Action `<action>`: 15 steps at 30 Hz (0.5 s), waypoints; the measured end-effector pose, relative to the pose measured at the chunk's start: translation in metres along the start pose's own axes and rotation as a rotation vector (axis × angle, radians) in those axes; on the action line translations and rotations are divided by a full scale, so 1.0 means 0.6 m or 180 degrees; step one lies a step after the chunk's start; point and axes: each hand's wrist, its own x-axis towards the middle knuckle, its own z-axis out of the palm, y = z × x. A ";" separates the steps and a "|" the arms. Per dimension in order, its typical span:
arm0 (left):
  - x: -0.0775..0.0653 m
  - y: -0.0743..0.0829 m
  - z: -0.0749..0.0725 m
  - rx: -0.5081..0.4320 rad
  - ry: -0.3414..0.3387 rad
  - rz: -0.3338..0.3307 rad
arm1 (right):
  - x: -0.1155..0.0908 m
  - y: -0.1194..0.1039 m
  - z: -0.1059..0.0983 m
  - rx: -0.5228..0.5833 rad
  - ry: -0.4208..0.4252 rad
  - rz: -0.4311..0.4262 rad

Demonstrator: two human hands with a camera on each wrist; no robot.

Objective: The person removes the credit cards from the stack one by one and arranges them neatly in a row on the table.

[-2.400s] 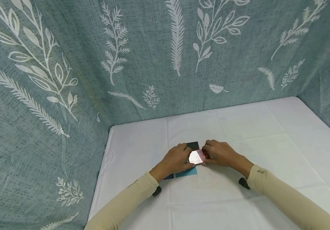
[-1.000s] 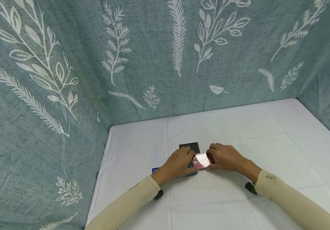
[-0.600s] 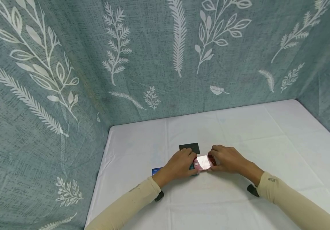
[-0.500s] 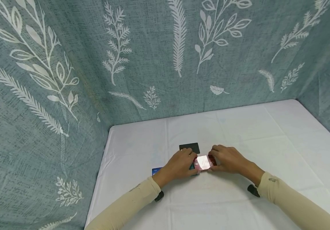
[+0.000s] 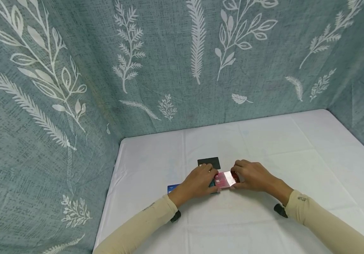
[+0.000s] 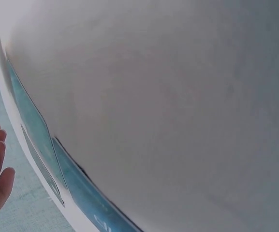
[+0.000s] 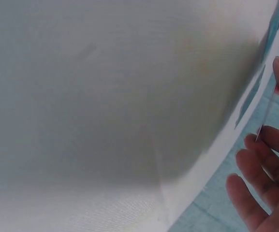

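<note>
A pink-red bank card (image 5: 222,180) with a chip and a bright glare patch is held level between both hands in the head view. The left hand (image 5: 198,181) pinches its left end, and the right hand (image 5: 254,176) pinches its right end. Edge-on, the card (image 7: 268,112) appears as a thin line by the fingers in the right wrist view. Beneath the left hand lies a teal card (image 6: 36,121), mostly hidden in the head view. Behind that hand is a black card (image 5: 210,162), and by the left wrist a blue card (image 5: 172,188) is partly covered.
A white cloth covers the table (image 5: 232,225). Patterned blue-green curtain (image 5: 169,63) hangs behind it and along both sides. Dark wrist-camera bodies (image 5: 280,210) show below the sleeve cuffs.
Both hands have carried the pink-red card right and slightly nearer the person since the oldest frame. More of the black and blue cards shows, less of the teal one. Lately only the glare shifted rightward.
</note>
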 end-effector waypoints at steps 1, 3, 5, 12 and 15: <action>0.000 0.000 0.000 -0.0022 -0.0021 -0.0007 | -0.001 0.000 0.000 0.0010 -0.0001 -0.0002; 0.001 0.001 0.000 -0.0068 -0.0071 -0.0029 | -0.002 0.001 0.000 0.0013 0.0004 -0.0010; 0.002 0.002 -0.001 -0.0093 -0.0117 -0.0046 | -0.003 0.001 -0.001 0.0006 0.0003 -0.0001; 0.003 0.005 -0.001 -0.0092 -0.0203 -0.0053 | -0.008 0.001 -0.002 -0.0005 -0.0016 0.0036; 0.003 0.006 0.000 -0.0086 -0.0224 -0.0056 | -0.008 0.000 -0.002 -0.0012 -0.0037 0.0036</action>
